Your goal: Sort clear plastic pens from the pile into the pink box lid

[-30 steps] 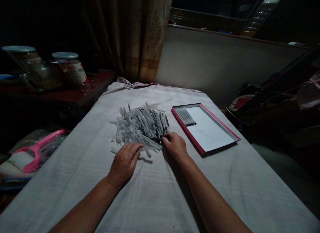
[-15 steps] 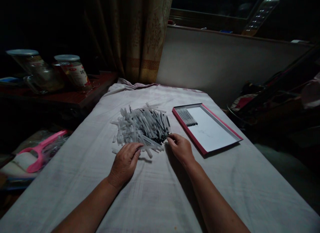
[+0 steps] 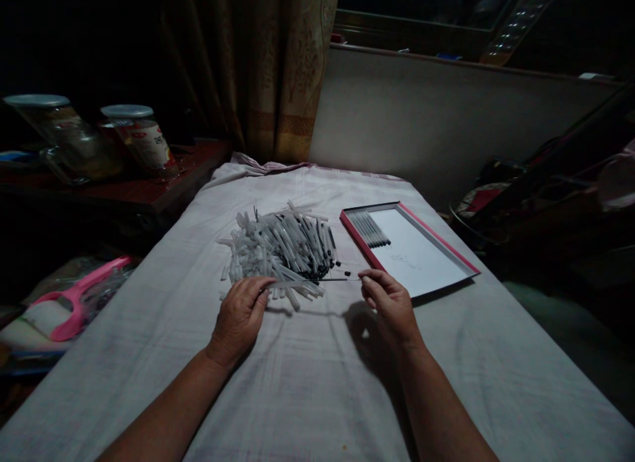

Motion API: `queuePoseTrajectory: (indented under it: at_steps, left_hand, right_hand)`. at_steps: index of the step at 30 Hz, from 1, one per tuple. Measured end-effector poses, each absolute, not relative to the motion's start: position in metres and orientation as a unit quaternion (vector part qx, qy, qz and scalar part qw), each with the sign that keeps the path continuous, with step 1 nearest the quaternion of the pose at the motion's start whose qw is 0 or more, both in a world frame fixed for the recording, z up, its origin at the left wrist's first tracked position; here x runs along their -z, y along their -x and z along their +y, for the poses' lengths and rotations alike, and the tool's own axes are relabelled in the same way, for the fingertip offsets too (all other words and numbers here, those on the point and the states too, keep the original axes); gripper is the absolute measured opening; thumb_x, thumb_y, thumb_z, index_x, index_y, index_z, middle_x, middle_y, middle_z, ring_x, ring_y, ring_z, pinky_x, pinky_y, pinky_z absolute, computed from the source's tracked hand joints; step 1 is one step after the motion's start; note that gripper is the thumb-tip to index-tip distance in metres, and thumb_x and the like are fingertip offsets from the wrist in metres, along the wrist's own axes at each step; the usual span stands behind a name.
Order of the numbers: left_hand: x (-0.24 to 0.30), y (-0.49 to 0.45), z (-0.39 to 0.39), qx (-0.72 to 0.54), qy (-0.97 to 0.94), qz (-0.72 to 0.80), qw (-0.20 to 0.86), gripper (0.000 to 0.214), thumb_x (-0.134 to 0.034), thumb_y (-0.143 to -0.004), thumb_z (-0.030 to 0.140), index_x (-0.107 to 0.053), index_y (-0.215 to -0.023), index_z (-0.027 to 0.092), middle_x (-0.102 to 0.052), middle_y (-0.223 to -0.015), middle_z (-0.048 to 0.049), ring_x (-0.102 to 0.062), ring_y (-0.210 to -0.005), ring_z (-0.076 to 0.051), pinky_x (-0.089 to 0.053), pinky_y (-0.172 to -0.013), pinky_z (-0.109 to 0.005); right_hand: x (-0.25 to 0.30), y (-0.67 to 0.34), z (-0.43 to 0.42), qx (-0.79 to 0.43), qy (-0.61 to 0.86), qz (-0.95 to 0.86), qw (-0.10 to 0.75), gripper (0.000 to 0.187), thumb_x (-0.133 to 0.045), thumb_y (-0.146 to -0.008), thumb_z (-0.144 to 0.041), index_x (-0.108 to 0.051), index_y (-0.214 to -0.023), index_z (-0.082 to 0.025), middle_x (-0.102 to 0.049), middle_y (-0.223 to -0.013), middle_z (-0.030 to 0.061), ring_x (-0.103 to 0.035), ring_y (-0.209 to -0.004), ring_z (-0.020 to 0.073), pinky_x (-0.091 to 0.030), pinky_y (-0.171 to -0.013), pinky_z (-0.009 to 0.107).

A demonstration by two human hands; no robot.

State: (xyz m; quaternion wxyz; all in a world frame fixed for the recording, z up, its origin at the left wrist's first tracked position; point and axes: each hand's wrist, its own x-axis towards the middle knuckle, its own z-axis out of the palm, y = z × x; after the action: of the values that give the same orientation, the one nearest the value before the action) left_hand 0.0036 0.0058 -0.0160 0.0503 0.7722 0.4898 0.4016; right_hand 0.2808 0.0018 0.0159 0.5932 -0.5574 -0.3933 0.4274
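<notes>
My left hand (image 3: 241, 316) is closed on a translucent pen barrel (image 3: 288, 285), held level over the near side of a pile of pen parts (image 3: 278, 240). Out of the barrel's right end runs a thin dark pen refill (image 3: 335, 279). The fingertips of my right hand (image 3: 391, 303) pinch its right end. The pile mixes clear barrels, caps and black-ended pieces. Small black bits (image 3: 348, 273) lie between the pile and my right hand. Behind that hand is a shallow red-edged box (image 3: 436, 277), with a row of pens (image 3: 367, 228) at its left end.
A pale cloth (image 3: 297, 396) covers the work surface. To the left, lidded jars (image 3: 143, 141) stand on a dark red table (image 3: 198, 174), above a pink-handled object (image 3: 79, 296). A curtain (image 3: 288, 71) and a low wall (image 3: 387, 111) are at the back.
My right hand has moved right, away from the pile, drawing the refill into view out of the barrel. Small black bits now show beside the pile. The left hand has shifted slightly left.
</notes>
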Motion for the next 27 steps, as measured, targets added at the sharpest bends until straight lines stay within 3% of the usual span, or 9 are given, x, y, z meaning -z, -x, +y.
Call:
queuePoseTrajectory:
  at_steps: [14, 19, 22, 24, 27]
  left_hand:
    - [0.014, -0.003, 0.007, -0.396, -0.782, 0.480, 0.031, 0.022, -0.046, -0.096, 0.022, -0.065, -0.108, 0.021, -0.071, -0.098, -0.0054, -0.065, -0.093, -0.020, -0.053, -0.085, -0.034]
    - [0.013, -0.004, 0.005, -0.386, -0.801, 0.457, 0.015, 0.023, -0.047, -0.096, 0.019, -0.063, -0.112, 0.022, -0.071, -0.100, -0.0052, -0.064, -0.093, -0.020, -0.052, -0.086, -0.036]
    - [0.014, -0.006, 0.003, -0.371, -0.819, 0.438, 0.009, 0.024, -0.048, -0.095, 0.018, -0.062, -0.115, 0.021, -0.071, -0.100, -0.0059, -0.065, -0.093, -0.021, -0.051, -0.085, -0.037]
    - [0.014, -0.007, 0.002, -0.368, -0.824, 0.430, 0.007, 0.024, -0.048, -0.095, 0.018, -0.062, -0.115, 0.021, -0.072, -0.099, -0.0062, -0.066, -0.092, -0.021, -0.051, -0.083, -0.036]
    - [0.014, -0.009, 0.000, -0.371, -0.823, 0.430, 0.019, 0.024, -0.047, -0.096, 0.019, -0.062, -0.115, 0.021, -0.073, -0.099, -0.0060, -0.067, -0.092, -0.020, -0.052, -0.084, -0.036]
  right_hand:
    - [-0.022, -0.286, -0.001, -0.418, 0.544, -0.395, 0.611, 0.023, -0.075, -0.066, -0.037, -0.070, -0.076, -0.016, -0.047, -0.048, -0.0063, -0.036, -0.043, 0.0067, -0.024, -0.044, 0.022]
    - [-0.022, -0.280, -0.001, -0.411, 0.546, -0.442, 0.581, 0.021, -0.073, -0.067, -0.036, -0.073, -0.077, -0.017, -0.050, -0.050, -0.0049, -0.039, -0.046, 0.0085, -0.031, -0.045, 0.023]
    - [-0.020, -0.270, -0.003, -0.398, 0.542, -0.500, 0.546, 0.021, -0.070, -0.071, -0.036, -0.076, -0.079, -0.018, -0.060, -0.061, -0.0001, -0.050, -0.054, 0.0118, -0.041, -0.052, 0.026]
    - [-0.017, -0.263, -0.006, -0.400, 0.528, -0.539, 0.520, 0.025, -0.067, -0.074, -0.036, -0.077, -0.088, -0.018, -0.068, -0.074, 0.0036, -0.059, -0.064, 0.0151, -0.047, -0.058, 0.028]
    - [-0.009, -0.260, -0.004, -0.407, 0.523, -0.574, 0.481, 0.045, -0.061, -0.077, -0.033, -0.069, -0.119, -0.018, -0.072, -0.087, 0.0062, -0.065, -0.073, 0.0180, -0.051, -0.063, 0.029]
